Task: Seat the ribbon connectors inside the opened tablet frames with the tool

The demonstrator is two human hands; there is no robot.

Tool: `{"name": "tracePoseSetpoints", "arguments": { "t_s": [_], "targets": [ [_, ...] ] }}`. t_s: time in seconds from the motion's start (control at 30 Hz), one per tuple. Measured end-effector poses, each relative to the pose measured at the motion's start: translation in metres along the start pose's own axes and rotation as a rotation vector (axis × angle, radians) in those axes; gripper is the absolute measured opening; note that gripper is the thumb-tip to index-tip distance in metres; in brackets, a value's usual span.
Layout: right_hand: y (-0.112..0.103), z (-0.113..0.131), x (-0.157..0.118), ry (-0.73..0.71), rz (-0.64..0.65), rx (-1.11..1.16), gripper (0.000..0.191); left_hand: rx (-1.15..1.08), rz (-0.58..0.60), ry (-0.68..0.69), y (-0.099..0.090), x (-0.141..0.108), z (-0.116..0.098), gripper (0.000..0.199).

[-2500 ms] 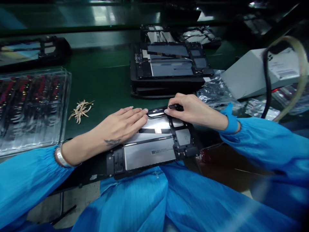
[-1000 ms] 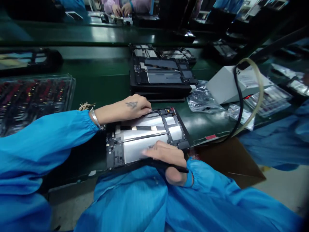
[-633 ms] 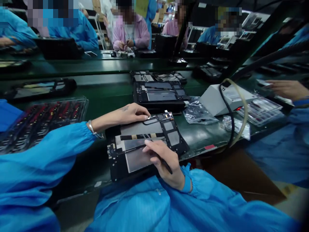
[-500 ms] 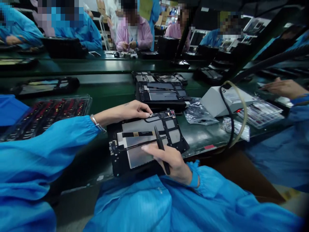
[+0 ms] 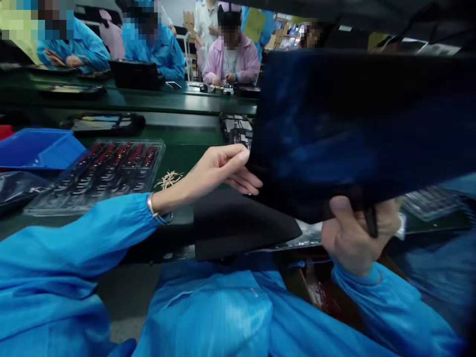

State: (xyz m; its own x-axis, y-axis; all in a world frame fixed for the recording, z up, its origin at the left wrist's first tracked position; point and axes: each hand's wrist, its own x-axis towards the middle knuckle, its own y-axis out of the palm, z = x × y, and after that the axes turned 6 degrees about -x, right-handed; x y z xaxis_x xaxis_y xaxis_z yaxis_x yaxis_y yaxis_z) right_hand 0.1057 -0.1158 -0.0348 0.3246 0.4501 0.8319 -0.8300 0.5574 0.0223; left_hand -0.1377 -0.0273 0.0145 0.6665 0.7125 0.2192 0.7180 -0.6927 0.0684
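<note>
A dark glossy panel (image 5: 334, 129), blurred by motion, is raised over the right half of the view. My right hand (image 5: 359, 233) grips its lower edge, with part of the dark tweezers showing between the fingers. At the panel's left edge is my left hand (image 5: 226, 171), its thumb and fingers closed on that edge. Below the panel, a black flat pad (image 5: 241, 223) lies at the bench's front edge. The panel's far face is hidden from view.
A clear tray of small red and black parts (image 5: 107, 171) is on the left, beside a blue bin (image 5: 40, 148). Thin sticks (image 5: 169, 179) lie near my left wrist. Opened devices (image 5: 236, 129) stand behind. People in blue and pink work across the bench.
The device that lay flat before me is now lifted and tilted up, its dark side showing. My right hand has moved right to its edge. The view has shifted left.
</note>
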Motion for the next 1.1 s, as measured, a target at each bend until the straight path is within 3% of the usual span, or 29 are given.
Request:
{"name": "tracePoseSetpoints", "arguments": {
  "t_s": [0.07, 0.17, 0.37, 0.6, 0.87, 1.1],
  "targets": [
    [0.006, 0.004, 0.001, 0.266, -0.078, 0.119, 0.024, 0.042, 0.018, 0.040, 0.007, -0.010, -0.004, 0.025],
    [0.006, 0.010, 0.003, 0.602, -0.056, 0.182, 0.028, 0.158, -0.052, 0.077, 0.011, -0.016, -0.008, 0.022],
    [0.008, 0.017, 0.003, 0.957, 0.051, 0.266, 0.038, 0.138, -0.204, 0.018, 0.007, -0.011, 0.006, 0.043],
    [0.010, 0.011, -0.002, 1.101, 0.211, 0.397, 0.043, -0.036, -0.234, -0.161, -0.005, -0.007, 0.031, 0.047],
    [0.012, 0.006, -0.002, 1.190, 0.242, 0.421, 0.048, -0.047, -0.248, -0.210, -0.009, -0.004, 0.042, 0.047],
    [0.012, 0.004, -0.003, 1.185, 0.248, 0.393, 0.045, -0.023, -0.241, -0.207, -0.008, -0.005, 0.042, 0.046]
  ]
}}
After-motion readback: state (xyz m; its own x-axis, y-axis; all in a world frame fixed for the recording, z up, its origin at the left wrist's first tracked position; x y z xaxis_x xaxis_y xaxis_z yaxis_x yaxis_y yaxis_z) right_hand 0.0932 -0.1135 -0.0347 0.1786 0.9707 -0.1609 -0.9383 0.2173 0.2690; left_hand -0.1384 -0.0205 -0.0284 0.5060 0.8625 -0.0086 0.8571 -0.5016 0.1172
